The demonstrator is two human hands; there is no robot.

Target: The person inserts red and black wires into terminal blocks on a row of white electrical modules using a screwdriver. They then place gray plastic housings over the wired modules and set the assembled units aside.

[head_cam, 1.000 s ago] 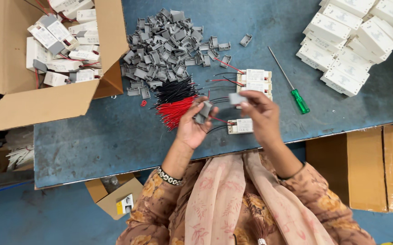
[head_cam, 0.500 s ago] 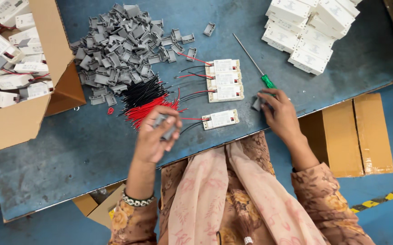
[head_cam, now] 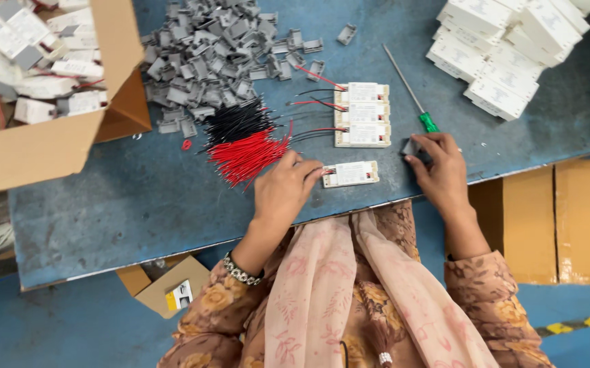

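Two hands at a blue workbench among small white modules.

Nearest the bench edge, left hand [head_cam: 282, 192] curled, fingertips touching the end of a lone white rectangular module [head_cam: 351, 174]; whether anything is pinched, impossible to tell. Right hand [head_cam: 439, 165] closed over a small grey clip [head_cam: 411, 146], just beside a green-handled screwdriver [head_cam: 413, 98]. Just beyond the lone module, three wired modules [head_cam: 361, 114] stacked side by side. Left of them, bundles of red wires [head_cam: 247, 155] and black wires [head_cam: 235, 121]. Farther back, a heap of grey clips [head_cam: 216, 51], an open cardboard box [head_cam: 49, 146] at left, white boxes [head_cam: 506, 48] at right.
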